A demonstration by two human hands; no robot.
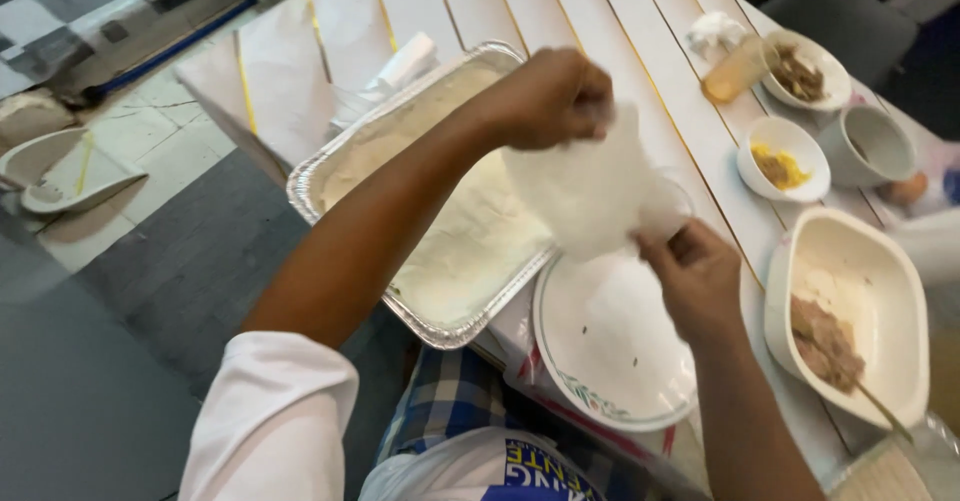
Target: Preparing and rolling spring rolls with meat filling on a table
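My left hand [552, 96] pinches the top edge of a thin white sheet of dough [590, 189] and holds it up in the air. My right hand [695, 279] grips the sheet's lower right edge. The sheet hangs between a foil tray [318, 169] lined with pale dough sheets and a round white plate [610, 346] with a green rim pattern, which lies under my right hand.
A square white bowl [880, 281] with brown filling and a spoon stands at the right. Behind it are a small bowl of yellow food [783, 157], a grey mug [868, 145], another bowl of brown food [805, 69] and an orange glass [733, 71]. Tiled floor lies left.
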